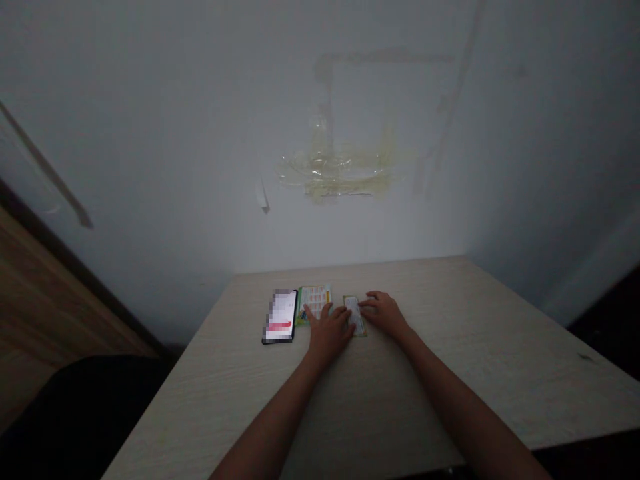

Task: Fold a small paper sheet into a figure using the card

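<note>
A small printed card [355,319] lies flat on the table between my hands. My left hand [327,330] rests palm down with fingers spread, its thumb side over a larger printed sheet [315,297] and some fingers at the card's left edge. My right hand [384,312] lies at the card's right side, fingers stretched out, with fingertips at or beside its edge. The sheet has green edging and rows of small pictures; my left hand covers its lower right part. Just left of the sheet is a phone [284,317] with a lit, partly blurred screen.
The pale wooden table [225,393] meets a white wall [200,167] at its far edge. Peeling clear tape [340,170] and stains mark the wall. A dark rounded shape [85,400] stands beside the table on the left, near a wooden panel [30,280].
</note>
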Demonstrator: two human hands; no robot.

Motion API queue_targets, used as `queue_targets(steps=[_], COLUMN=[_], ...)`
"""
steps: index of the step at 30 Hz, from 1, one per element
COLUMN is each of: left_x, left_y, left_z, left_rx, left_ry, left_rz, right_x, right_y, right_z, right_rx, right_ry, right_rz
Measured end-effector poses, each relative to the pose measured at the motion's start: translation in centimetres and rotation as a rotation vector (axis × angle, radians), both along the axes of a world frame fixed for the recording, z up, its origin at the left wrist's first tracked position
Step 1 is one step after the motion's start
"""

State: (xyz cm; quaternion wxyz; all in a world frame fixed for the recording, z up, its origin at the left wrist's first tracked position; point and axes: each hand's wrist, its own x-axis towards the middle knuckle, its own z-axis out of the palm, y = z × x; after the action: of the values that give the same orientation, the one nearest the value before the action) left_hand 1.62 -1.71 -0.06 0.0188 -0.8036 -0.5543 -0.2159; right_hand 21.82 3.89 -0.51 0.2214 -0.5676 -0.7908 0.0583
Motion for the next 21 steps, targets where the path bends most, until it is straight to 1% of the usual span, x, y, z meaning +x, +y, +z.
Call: queue_targets(steps=[6, 21], left_x=[0.0, 0.1], left_y=[0.0, -0.1], left_z=[0.0, 0.3], left_rx=[-0.005, -0.015], left_ry=[-0.002, 0.029], left_rz=[0.011, 0.026], right_x=[-0.2, 1.3], right_y=[0.1, 1.1], right_z=[0.4, -0.4], right_rx=[-0.012, -0.078], right_ry=[0.005, -0.010], right_rz=[-0.017, 0.099])
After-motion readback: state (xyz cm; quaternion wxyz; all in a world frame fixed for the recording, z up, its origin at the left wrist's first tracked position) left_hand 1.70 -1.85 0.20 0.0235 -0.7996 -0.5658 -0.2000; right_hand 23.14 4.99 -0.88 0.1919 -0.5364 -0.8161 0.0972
